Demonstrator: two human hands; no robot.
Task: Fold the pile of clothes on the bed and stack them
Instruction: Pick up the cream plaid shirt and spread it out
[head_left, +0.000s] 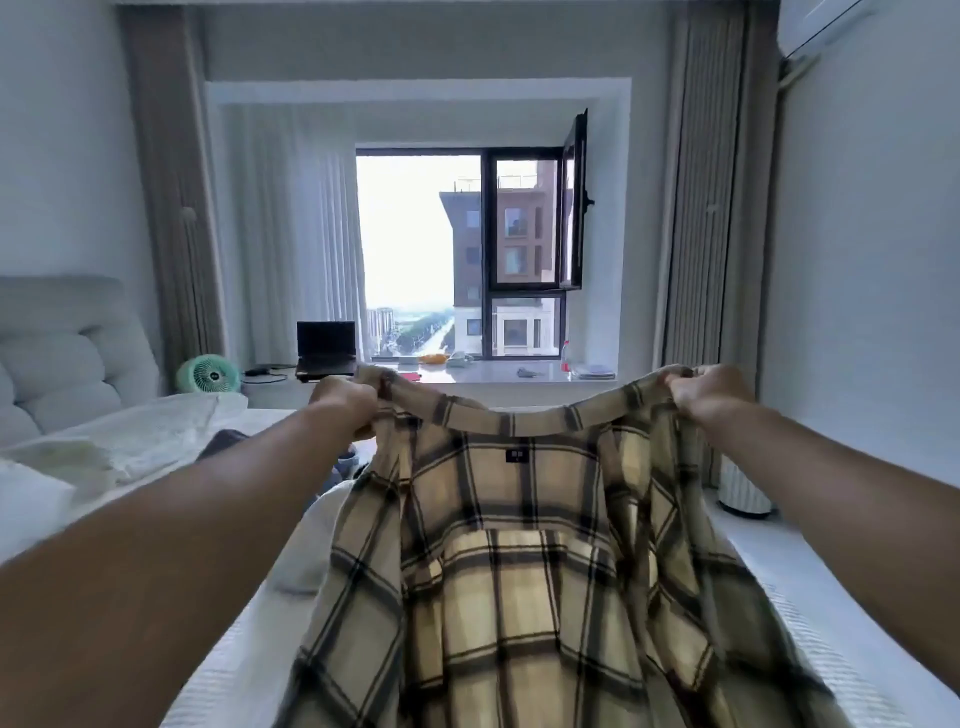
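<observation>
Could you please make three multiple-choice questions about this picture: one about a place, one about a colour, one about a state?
1. Where does the small fan stand?
A. to the left of the laptop
B. on the pillow
C. under the air conditioner

2. What colours has the plaid shirt?
A. red and blue
B. beige with dark stripes
C. plain white

3. How is the shirt held?
A. lying folded on the bed
B. by one hand only
C. spread between both hands

Answers:
1 A, the green fan is left of the dark laptop by the window sill.
2 B, the cloth is beige crossed by dark lines.
3 C, the left hand and the right hand each grip an upper corner.
</observation>
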